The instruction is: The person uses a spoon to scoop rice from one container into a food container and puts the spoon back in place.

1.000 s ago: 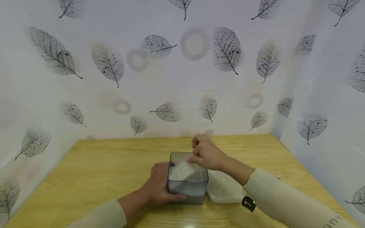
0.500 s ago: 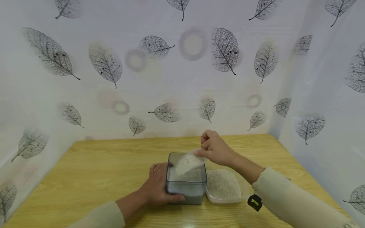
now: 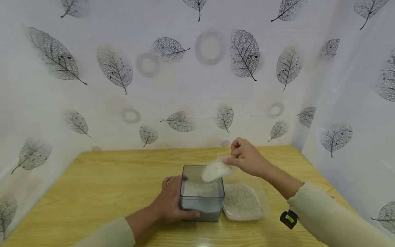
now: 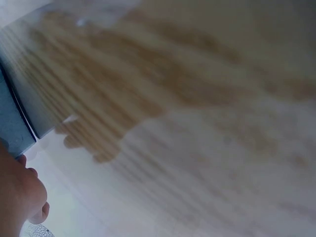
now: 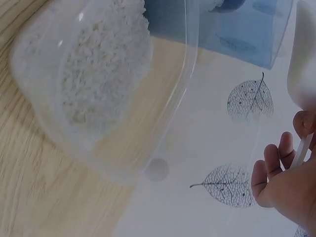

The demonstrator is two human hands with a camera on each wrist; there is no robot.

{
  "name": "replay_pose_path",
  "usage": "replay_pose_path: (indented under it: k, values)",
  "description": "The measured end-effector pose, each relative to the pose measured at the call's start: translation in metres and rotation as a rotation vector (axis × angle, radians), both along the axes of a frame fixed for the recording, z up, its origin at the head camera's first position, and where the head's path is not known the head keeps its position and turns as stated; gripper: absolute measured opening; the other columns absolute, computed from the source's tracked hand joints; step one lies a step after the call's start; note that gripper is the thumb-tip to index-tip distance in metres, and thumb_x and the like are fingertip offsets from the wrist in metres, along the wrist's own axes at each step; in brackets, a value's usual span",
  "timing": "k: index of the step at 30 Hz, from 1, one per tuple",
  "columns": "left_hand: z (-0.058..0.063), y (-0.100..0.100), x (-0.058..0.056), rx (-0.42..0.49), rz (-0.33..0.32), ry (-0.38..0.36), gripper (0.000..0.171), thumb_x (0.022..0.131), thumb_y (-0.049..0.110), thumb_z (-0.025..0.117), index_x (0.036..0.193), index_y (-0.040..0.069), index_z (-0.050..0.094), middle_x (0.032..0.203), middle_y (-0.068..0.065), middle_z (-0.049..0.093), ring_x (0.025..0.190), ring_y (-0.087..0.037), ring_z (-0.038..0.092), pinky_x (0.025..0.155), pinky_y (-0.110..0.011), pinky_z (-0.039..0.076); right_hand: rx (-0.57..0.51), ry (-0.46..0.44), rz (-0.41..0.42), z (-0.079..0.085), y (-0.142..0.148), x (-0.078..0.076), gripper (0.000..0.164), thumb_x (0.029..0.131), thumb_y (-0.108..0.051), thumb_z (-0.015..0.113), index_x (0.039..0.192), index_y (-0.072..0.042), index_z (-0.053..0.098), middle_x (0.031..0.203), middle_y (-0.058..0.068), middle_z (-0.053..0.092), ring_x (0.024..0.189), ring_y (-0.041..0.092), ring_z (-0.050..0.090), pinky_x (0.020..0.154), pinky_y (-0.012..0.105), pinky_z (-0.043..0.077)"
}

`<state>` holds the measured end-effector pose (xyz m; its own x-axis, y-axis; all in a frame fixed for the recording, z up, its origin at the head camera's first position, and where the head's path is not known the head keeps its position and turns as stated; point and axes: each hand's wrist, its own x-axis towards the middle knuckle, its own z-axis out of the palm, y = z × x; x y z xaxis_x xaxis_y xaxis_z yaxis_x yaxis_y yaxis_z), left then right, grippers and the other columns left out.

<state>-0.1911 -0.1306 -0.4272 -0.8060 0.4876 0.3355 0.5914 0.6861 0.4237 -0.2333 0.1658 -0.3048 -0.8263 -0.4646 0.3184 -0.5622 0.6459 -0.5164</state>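
A square see-through grey container (image 3: 202,208) stands at the middle of the table, with pale grains inside. My left hand (image 3: 169,202) grips its left side, thumb across the front. In the left wrist view, only part of the left hand (image 4: 22,195) shows, beside the container. My right hand (image 3: 248,159) pinches the thin handle of a whitish scoop (image 3: 215,170) above the container's back right rim. The scoop tilts down leftward; I cannot tell how much it holds. The right wrist view shows the scoop (image 5: 303,64) and curled fingers of the right hand (image 5: 291,182).
A clear plastic tub (image 3: 266,206) with white rice (image 3: 242,200) piled towards its left sits close against the container's right side. The wood-grain table (image 3: 117,185) meets a leaf-patterned sheet (image 3: 185,89) at back and sides. A black device hangs by the right sleeve.
My right hand has moved up and to the right, lifting the scoop out of the grey container to above its rim. The left hand keeps its grip there.
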Motion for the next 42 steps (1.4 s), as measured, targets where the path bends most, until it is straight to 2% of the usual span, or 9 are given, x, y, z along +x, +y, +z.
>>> replay_pose_path:
  k: [11,19,29,34,42]
  values:
    - [-0.001,-0.001,-0.001,-0.003,0.003,-0.014,0.110,0.067,0.080,0.070,0.142,0.008,0.036,0.128,-0.005,0.052,0.122,-0.025,0.045,0.108,-0.054,0.023,0.053,-0.046,-0.075,0.009,0.041,0.010,0.051,0.093,-0.026,0.071,0.062,-0.019,0.031,0.091,0.004,0.045,0.079,0.018,0.041,0.072,0.033,0.037]
    - [0.000,-0.002,-0.001,-0.006,0.002,-0.032,0.110,0.067,0.079,0.071,0.142,0.008,0.035,0.129,-0.005,0.052,0.122,-0.025,0.045,0.108,-0.054,0.023,0.093,-0.066,-0.093,-0.002,0.066,0.013,0.050,0.091,-0.026,0.073,0.063,-0.019,0.032,0.091,0.003,0.046,0.078,0.017,0.041,0.072,0.030,0.039]
    - [-0.001,0.000,-0.002,0.001,-0.003,-0.020,0.110,0.067,0.080,0.070,0.142,0.009,0.035,0.129,-0.004,0.052,0.122,-0.024,0.045,0.108,-0.054,0.023,0.186,0.044,-0.029,-0.029,0.073,0.011,0.053,0.084,-0.021,0.081,0.057,-0.020,0.035,0.081,-0.002,0.042,0.076,0.011,0.037,0.071,0.028,0.036]
    - [-0.002,0.000,-0.003,0.002,-0.006,-0.007,0.108,0.067,0.083,0.068,0.141,0.010,0.036,0.128,-0.001,0.052,0.121,-0.022,0.045,0.108,-0.053,0.024,0.243,0.097,-0.055,-0.036,0.073,0.011,0.049,0.081,-0.022,0.083,0.055,-0.019,0.042,0.083,-0.003,0.040,0.080,0.014,0.036,0.073,0.031,0.033]
    - [-0.003,-0.001,-0.003,0.005,-0.007,0.010,0.109,0.067,0.085,0.065,0.140,0.010,0.038,0.127,-0.002,0.052,0.121,-0.022,0.045,0.107,-0.053,0.024,0.330,0.215,-0.116,-0.039,0.068,0.008,0.053,0.078,-0.027,0.085,0.051,-0.020,0.040,0.085,-0.006,0.041,0.084,0.018,0.035,0.075,0.040,0.028]
